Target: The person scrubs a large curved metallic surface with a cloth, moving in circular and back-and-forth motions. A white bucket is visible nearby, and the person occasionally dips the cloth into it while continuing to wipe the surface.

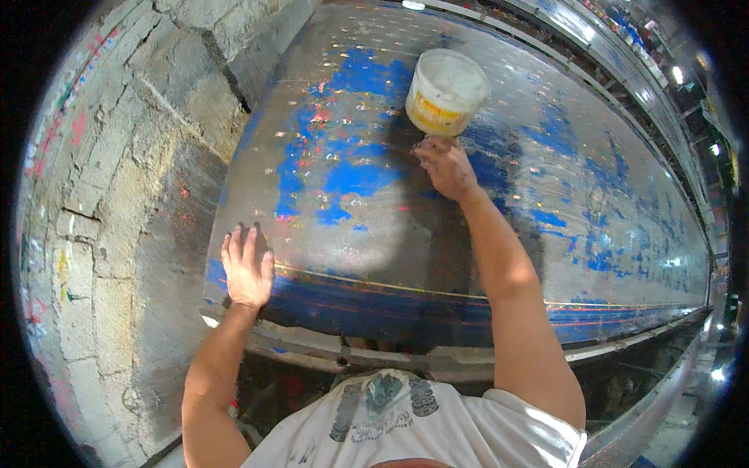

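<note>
My right hand (447, 167) is at the near lower side of a white plastic bucket (447, 88), which has a yellow label. The bucket is tilted above the long printing table (374, 234), its mouth visible; its contents are not clear. The fingers curl by the bucket's base, and the exact grip is partly hidden. Flat on the table's near left corner lies my left hand (248, 269), fingers spread and holding nothing. Blue paint patches (360, 178) and small red and yellow marks cover the dull grey tabletop between and beyond the hands.
A rough, paint-marked block wall (105, 234) runs along the left. A metal rail (445, 357) follows the table's near edge, and another long table (579, 26) stands beyond the far edge. A small white round object (413, 5) sits at the far edge.
</note>
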`<action>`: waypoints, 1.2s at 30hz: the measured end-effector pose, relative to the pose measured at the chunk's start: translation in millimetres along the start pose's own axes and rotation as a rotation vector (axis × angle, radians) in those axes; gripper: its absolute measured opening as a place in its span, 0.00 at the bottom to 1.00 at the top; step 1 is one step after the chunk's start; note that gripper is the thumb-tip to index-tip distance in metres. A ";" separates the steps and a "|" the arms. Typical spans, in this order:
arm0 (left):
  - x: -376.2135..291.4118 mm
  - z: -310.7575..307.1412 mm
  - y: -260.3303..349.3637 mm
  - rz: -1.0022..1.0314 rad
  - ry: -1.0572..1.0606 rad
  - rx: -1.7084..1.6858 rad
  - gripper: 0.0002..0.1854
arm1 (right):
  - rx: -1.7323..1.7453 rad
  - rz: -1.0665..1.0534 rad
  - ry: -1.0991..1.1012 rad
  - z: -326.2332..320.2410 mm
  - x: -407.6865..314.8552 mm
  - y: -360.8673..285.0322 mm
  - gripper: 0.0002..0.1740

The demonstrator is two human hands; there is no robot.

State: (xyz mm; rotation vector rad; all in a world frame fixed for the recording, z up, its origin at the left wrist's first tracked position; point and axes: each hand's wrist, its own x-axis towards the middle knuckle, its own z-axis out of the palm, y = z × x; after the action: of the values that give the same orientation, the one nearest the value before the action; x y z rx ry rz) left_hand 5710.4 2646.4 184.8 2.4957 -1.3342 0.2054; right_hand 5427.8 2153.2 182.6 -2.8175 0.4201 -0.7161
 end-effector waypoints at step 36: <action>-1.2 5.1 -2.1 0.055 0.110 -0.052 0.39 | -0.537 0.607 0.071 49.1 54.1 -21.0 0.13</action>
State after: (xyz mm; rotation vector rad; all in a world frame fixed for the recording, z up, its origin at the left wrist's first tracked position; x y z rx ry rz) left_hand 5711.5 2646.8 179.3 2.3706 -1.3469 0.3111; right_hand 5502.2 2161.8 169.3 -2.8416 1.5961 -0.6284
